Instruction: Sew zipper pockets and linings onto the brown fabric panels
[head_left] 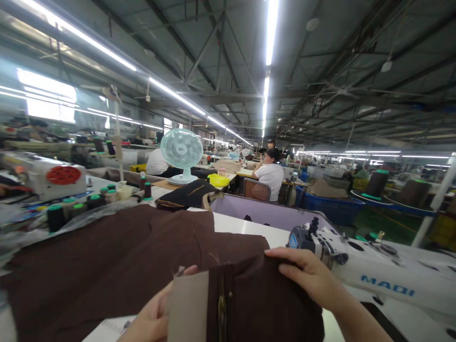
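A dark brown garment piece [263, 299] is held up in front of me, with a brass-coloured zipper [222, 311] running down it. Along its left side lies a grey-beige fabric strip [188, 304]. My left hand [160, 304] is closed on that edge, its fingers partly behind the strip. With thumb and forefinger, my right hand [309, 273] pinches the piece's upper right edge. Loose threads stick out at the top near the zipper. Beneath and to the left, a large brown fabric panel [117, 256] spreads over the white table [245, 229].
To the right stands a white sewing machine [392, 275]. Several thread spools [56, 217] crowd the left, near another machine [46, 175]. Further back are a pale green fan [182, 154], dark folded fabric [185, 194], a blue bin [327, 206] and a seated person in white [270, 178].
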Available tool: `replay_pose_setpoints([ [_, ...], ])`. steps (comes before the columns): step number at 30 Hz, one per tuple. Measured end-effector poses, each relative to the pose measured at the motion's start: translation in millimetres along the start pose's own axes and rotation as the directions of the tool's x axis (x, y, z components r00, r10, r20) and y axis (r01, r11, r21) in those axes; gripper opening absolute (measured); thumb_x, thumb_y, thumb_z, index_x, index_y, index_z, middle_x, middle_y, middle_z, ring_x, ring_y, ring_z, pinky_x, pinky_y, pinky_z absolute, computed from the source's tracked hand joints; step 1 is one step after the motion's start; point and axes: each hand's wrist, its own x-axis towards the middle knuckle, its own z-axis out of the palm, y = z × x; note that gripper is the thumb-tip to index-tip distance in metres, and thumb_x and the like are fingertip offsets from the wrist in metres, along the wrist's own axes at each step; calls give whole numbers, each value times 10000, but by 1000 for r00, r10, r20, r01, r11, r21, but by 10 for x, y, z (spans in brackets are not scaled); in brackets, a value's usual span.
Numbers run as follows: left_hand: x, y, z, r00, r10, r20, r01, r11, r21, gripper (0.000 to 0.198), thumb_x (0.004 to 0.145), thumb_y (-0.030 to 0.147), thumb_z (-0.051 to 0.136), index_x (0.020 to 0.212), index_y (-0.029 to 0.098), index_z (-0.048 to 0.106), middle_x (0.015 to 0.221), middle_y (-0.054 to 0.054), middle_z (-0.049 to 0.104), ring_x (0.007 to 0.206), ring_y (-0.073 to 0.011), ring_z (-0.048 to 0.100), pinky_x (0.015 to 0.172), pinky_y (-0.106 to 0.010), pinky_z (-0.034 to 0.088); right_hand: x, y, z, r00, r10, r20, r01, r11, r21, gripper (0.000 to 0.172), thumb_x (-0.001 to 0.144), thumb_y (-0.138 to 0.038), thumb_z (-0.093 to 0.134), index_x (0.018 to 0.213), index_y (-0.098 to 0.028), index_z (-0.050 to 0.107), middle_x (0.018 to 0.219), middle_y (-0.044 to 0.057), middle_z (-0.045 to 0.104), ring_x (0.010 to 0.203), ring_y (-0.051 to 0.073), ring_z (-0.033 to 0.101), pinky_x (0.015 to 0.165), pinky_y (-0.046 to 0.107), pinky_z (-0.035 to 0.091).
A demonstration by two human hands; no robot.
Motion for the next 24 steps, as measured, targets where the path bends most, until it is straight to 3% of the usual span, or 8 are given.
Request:
replay_pose_setpoints([
  [5, 15, 246, -219, 988, -39, -152, 27, 997, -78, 872, 588, 328, 757, 1308, 216, 279, 1091, -107, 595, 905, -279, 605, 740, -338, 502, 361, 326, 220, 995, 103, -8, -103, 989, -106, 348, 771, -182, 467, 1099, -182, 581, 1135, 39, 580, 1066, 185, 506, 974, 355, 315],
  [9, 137, 329, -394, 981, 25, -191, -10, 997, 82, 803, 606, 340, 740, 1272, 172, 325, 1071, -108, 602, 850, -238, 621, 682, -271, 507, 576, 504, 338, 988, 155, -20, -156, 972, -174, 368, 728, -143, 468, 1074, -144, 593, 1106, 63, 595, 1048, 201, 515, 969, 370, 314],
  [15, 289, 435, -593, 974, 81, -213, -13, 952, 304, 789, 632, 424, 670, 1276, 149, 306, 1154, -125, 549, 949, -261, 583, 760, -314, 498, 700, 606, 291, 984, 180, -4, -172, 931, -323, 329, 761, -165, 483, 1068, -209, 594, 1082, 14, 608, 997, 159, 546, 912, 294, 376],
  [17, 374, 373, -674, 961, 141, -238, -1, 862, 508, 771, 639, 429, 624, 1278, 125, 317, 1173, -136, 531, 1022, -277, 542, 837, -347, 462, 685, 652, 329, 980, 196, -37, -193, 889, -415, 340, 752, -149, 507, 1079, -197, 588, 1088, 50, 600, 1024, 190, 528, 924, 328, 363],
  [19, 462, 234, -744, 948, 198, -251, 52, 680, 732, 749, 643, 401, 573, 1281, 94, 328, 1153, -142, 541, 1030, -283, 534, 889, -374, 421, 614, 703, 432, 972, 217, -90, -232, 823, -519, 411, 719, -88, 525, 1124, -155, 558, 1135, 128, 558, 1084, 259, 478, 943, 423, 324],
  [21, 524, 54, -786, 958, 194, -209, 81, 517, 852, 719, 666, 371, 508, 1294, 78, 318, 1125, -138, 556, 983, -267, 559, 891, -378, 416, 474, 746, 581, 967, 230, -112, -250, 760, -600, 483, 700, -36, 516, 1175, -127, 515, 1205, 187, 487, 1138, 310, 416, 951, 500, 278],
  [24, 532, -187, -812, 986, 130, -101, 32, 449, 893, 653, 714, 352, 435, 1298, 82, 322, 1171, -127, 532, 988, -232, 561, 894, -350, 426, 148, 796, 813, 973, 228, -25, -188, 730, -657, 477, 734, -56, 498, 1195, -183, 502, 1279, 136, 437, 1192, 266, 365, 1006, 479, 215],
])
